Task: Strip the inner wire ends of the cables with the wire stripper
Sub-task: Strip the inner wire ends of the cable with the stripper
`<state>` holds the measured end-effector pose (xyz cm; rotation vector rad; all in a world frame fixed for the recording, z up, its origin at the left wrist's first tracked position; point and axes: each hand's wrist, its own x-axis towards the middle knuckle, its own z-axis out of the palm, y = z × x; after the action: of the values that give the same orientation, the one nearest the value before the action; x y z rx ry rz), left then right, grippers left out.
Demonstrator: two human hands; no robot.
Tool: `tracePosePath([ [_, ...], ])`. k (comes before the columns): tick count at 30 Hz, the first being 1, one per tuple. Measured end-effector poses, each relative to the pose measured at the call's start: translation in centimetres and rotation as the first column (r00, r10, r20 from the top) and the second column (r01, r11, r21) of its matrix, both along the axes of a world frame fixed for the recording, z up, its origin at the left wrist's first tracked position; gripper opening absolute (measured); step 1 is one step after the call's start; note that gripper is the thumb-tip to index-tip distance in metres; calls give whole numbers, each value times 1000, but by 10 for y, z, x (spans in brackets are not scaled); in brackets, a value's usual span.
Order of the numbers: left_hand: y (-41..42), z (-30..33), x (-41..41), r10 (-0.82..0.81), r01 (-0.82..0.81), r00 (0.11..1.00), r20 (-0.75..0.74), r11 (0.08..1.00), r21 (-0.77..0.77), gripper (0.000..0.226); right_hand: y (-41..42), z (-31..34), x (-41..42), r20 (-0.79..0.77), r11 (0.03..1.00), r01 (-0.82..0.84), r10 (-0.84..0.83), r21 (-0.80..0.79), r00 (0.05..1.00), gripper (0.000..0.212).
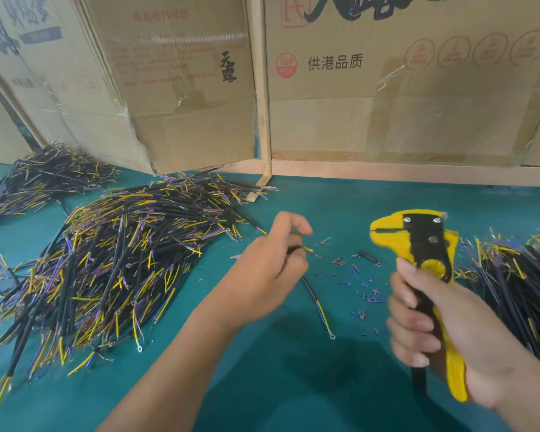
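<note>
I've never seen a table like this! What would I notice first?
Probably the bright yellow wire stripper, held up in the right hand on the right side. Next, the big pile of black cables with yellow and purple ends on the green table at left, and the left hand pinching one cable in the middle.

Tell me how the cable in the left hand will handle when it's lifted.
The cable probably flops: its free end droops from the left hand onto the mat. It looks thin, so likely light. Its ring end may snag.
</note>
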<state>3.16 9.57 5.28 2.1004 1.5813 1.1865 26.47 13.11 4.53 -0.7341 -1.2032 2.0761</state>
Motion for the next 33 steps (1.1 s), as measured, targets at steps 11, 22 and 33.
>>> tracePosePath([
  [11, -3, 1, 6, -13, 13, 1000, -2, 1000, 12, 20, 23, -39, 2, 22, 988, -139, 138, 63, 990, 47],
  [22, -2, 1, 11, -106, 115, 941, 321, 993, -10, 6, 4, -14, -10, -20, 989, -27, 24, -146, 1000, 27],
  [33, 6, 1, 35, -107, 115, 918, 383, 993, 2, 12, 9, -14, -8, -12, 985, -3, 0, -173, 1000, 20],
])
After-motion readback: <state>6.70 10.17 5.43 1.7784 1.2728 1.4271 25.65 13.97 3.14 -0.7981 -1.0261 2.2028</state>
